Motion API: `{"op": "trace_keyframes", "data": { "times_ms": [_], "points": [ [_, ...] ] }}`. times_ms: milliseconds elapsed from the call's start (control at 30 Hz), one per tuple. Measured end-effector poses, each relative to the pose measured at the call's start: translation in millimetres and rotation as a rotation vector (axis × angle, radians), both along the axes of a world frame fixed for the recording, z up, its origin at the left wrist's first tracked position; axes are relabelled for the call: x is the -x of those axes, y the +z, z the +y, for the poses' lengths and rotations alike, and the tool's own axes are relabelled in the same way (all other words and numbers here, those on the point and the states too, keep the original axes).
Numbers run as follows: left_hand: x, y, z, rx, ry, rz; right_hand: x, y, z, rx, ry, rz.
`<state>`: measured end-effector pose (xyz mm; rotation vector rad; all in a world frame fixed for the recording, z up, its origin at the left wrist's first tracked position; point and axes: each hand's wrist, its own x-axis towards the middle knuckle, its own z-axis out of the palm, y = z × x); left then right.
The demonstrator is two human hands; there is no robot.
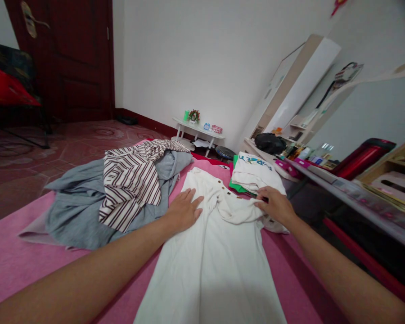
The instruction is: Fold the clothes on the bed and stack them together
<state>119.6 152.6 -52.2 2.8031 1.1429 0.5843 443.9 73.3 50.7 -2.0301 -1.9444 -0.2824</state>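
Lying flat on the upper left part of the white garment point(229, 265), my left hand point(184, 210) has its fingers slightly spread, palm down against the cloth. My right hand point(273, 204) is at the opposite upper side, thumb and fingertips pinching the fabric by its edge, and from my remote view I see loose folds sagging between the two hands. The garment is spread lengthwise over the pink cover point(13, 279), its upper end pointing away from me and its lower part running out of view at the bottom. A few dark buttons point(228, 193) sit near that far end. Just beyond my right hand I have a folded pile, where a white shirt point(256, 171) with coloured lettering lies over green cloth point(236, 186). On my left, a brown-and-white striped garment point(131, 189) lies rumpled on top of a grey garment point(77, 202), also on the pink cover. Further off to my right stands a desk point(344, 193) crowded with small bottles, and a black bag point(270, 143) rests towards its far end. By the far wall I make out a low white stand point(195, 128) bearing a small potted plant point(193, 116), and a dark red door point(77, 58) is at the upper left.
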Motion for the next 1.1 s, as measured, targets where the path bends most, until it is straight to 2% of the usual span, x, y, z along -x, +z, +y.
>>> {"op": "trace_keyframes", "data": {
  "times_ms": [100, 133, 167, 200, 233, 300, 333, 400, 500, 567, 700, 767, 867, 1033, 1100],
  "points": [
    [0.1, 0.2, -0.3, 0.001, 0.002, 0.002, 15.3, 15.5, -13.7, -0.446, -0.046, 0.066],
    [0.2, 0.2, -0.5, 0.002, 0.003, 0.000, 27.4, 17.7, -23.6, -0.525, -0.017, 0.098],
    [0.2, 0.1, -0.5, 0.004, 0.003, -0.003, 43.5, 18.4, -36.4, -0.532, 0.048, 0.121],
    [0.2, -0.1, -0.6, 0.004, 0.003, -0.005, 63.0, 18.2, -51.7, -0.465, 0.135, 0.138],
    [0.1, -0.3, -0.5, 0.003, 0.004, -0.007, 84.6, 17.8, -68.5, -0.291, 0.250, 0.151],
    [-0.3, -1.1, 0.0, 0.003, 0.003, -0.005, 126.9, 18.4, -100.0, 0.183, 0.497, 0.189],
    [-0.6, -1.5, 0.4, 0.002, 0.003, -0.004, 143.8, 20.0, -111.3, 0.357, 0.538, 0.235],
    [-1.1, -2.4, 1.1, 0.001, 0.005, -0.001, 162.3, 24.7, -119.9, 0.498, 0.481, 0.326],
    [-1.3, -3.2, 1.5, 0.001, -0.001, 0.005, 151.5, 23.8, -103.2, 0.334, 0.240, 0.411],
    [-1.0, -3.3, 1.1, 0.001, -0.006, 0.003, 133.6, 11.2, -87.0, 0.252, 0.105, 0.435],
    [-0.1, -3.3, 0.2, -0.013, -0.005, -0.014, 120.3, -30.5, -73.7, 0.359, -0.024, 0.496],
    [0.2, -3.1, 0.1, -0.011, -0.003, -0.013, 122.4, -42.3, -74.2, 0.408, -0.056, 0.549],
    [0.6, -2.6, 0.2, -0.004, -0.001, -0.019, 110.2, -35.6, -72.6, 0.336, -0.114, 0.678],
    [1.0, -1.8, -0.2, -0.003, -0.005, -0.017, 41.2, -6.4, -61.5, -0.192, -0.410, 0.907],
    [1.3, -1.7, -0.6, -0.005, -0.002, -0.016, 27.0, -2.7, -61.9, -0.330, -0.451, 0.903]
  ]
}}
